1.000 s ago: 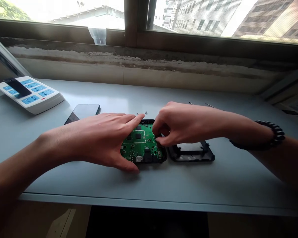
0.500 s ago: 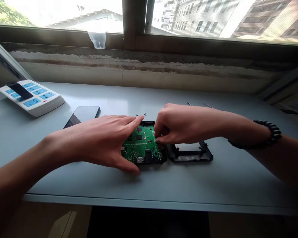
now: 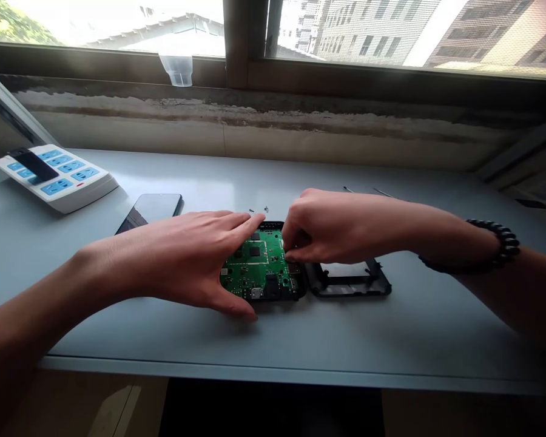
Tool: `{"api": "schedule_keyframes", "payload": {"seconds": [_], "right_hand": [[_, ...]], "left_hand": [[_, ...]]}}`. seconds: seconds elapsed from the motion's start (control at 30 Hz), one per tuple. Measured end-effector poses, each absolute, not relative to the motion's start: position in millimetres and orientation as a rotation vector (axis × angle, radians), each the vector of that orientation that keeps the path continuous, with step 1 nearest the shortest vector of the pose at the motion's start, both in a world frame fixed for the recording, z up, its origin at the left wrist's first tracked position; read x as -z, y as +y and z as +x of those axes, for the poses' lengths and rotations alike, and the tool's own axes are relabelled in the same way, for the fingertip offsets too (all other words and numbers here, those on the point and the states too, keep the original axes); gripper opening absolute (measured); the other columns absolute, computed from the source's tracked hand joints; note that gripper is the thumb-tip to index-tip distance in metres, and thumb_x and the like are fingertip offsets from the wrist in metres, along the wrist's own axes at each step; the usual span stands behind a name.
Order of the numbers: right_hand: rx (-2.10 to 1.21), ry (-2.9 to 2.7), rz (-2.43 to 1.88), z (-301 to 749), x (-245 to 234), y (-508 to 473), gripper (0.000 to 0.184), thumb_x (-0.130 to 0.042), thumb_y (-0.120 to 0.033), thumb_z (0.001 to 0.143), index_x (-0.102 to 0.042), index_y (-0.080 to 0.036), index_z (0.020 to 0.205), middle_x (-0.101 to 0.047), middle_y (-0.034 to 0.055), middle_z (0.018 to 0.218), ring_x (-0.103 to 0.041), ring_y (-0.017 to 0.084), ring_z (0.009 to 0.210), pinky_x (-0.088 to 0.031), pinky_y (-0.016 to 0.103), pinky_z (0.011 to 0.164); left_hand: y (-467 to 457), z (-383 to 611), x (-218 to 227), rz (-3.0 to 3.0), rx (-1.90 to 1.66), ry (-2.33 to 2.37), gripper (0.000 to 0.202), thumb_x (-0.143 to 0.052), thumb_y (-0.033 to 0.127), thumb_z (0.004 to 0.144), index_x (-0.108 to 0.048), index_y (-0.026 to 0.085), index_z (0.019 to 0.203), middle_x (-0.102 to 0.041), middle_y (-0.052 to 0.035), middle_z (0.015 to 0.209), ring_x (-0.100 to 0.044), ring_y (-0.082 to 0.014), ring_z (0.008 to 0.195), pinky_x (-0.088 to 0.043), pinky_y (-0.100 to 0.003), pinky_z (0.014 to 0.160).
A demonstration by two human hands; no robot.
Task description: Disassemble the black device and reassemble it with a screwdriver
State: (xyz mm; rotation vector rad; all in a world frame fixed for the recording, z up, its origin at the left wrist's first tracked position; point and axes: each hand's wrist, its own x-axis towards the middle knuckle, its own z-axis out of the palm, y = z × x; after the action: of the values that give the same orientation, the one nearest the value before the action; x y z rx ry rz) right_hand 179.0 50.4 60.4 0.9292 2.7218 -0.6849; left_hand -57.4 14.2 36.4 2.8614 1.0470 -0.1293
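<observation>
Two bare hands reach in from either side of my head-camera feed, over a pale grey bench [image 3: 391, 331] beneath a window. The green circuit board [image 3: 255, 270] sits in the middle of the bench, seated in a shallow black case base [image 3: 302, 285]. My left hand [image 3: 182, 261] is spread across the board's left side, fingers apart, with the thumb at the near edge and the index finger reaching toward the far edge. My right hand [image 3: 337, 227], with a dark beaded bracelet [image 3: 495, 249] on its wrist, is bunched at the board's right edge, fingers drawn together; from here I cannot tell whether they are clamped on the board. Just right of the board lies an open black plastic frame [image 3: 346, 285], close beside the case base. A few tiny screws [image 3: 264, 210] lie just beyond the board. Two thin metal tools [image 3: 384, 193] lie past my right hand, partly hidden by it. Further left, a black smartphone [image 3: 151, 211] lies face up, and a white power strip [image 3: 54, 177] with blue sockets sits near the bench's back corner.
</observation>
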Motion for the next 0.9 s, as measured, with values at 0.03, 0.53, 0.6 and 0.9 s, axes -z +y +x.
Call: {"api": "schedule_keyframes", "payload": {"seconds": [0.03,0.53,0.6,0.9], "right_hand": [[0.674,2.728,0.923,178.9,-60.3,50.4,0.03,-0.058,-0.018,0.08,-0.046,-0.017,0.053,-0.023,-0.0056,0.05,-0.019,0.005,0.048,-0.018,0.025,0.046],[0.603,2.84,1.019,182.7,-62.8,51.6,0.026,-0.058,-0.03,0.09,-0.068,-0.018,0.07,-0.04,-0.0054,0.05,-0.03,0.004,0.045,-0.02,0.027,0.046],[0.606,2.859,1.035,182.7,-62.9,50.7,0.027,-0.058,-0.031,0.09,-0.067,-0.018,0.068,-0.041,-0.0055,0.05,-0.03,0.004,0.045,-0.02,0.027,0.047],[0.646,2.862,1.018,182.6,-62.4,49.9,0.025,-0.06,-0.03,0.089,-0.066,-0.019,0.067,-0.039,-0.0058,0.05,-0.027,0.005,0.047,-0.018,0.027,0.053]], "left_hand": [[14.1,-57.8,-36.7,2.86,0.137,1.046,0.108,-0.065,0.084,0.077,-0.037,0.015,0.155,-0.062,-0.0182,0.14,-0.064,-0.0344,0.121,-0.053,-0.036,0.087],[22.0,-59.6,-33.2,2.894,-0.064,1.275,0.053,-0.036,0.045,0.106,-0.049,0.017,0.15,-0.061,-0.0137,0.143,-0.06,-0.0324,0.129,-0.05,-0.044,0.103],[22.8,-60.9,-32.3,2.906,-0.062,1.291,0.051,-0.038,0.048,0.105,-0.053,0.019,0.145,-0.066,-0.0133,0.134,-0.065,-0.0316,0.119,-0.052,-0.042,0.094],[26.4,-60.7,-30.1,2.896,0.041,1.273,0.035,-0.05,0.041,0.101,-0.065,0.022,0.127,-0.072,-0.0062,0.1,-0.068,-0.024,0.086,-0.043,-0.032,0.066]]}}
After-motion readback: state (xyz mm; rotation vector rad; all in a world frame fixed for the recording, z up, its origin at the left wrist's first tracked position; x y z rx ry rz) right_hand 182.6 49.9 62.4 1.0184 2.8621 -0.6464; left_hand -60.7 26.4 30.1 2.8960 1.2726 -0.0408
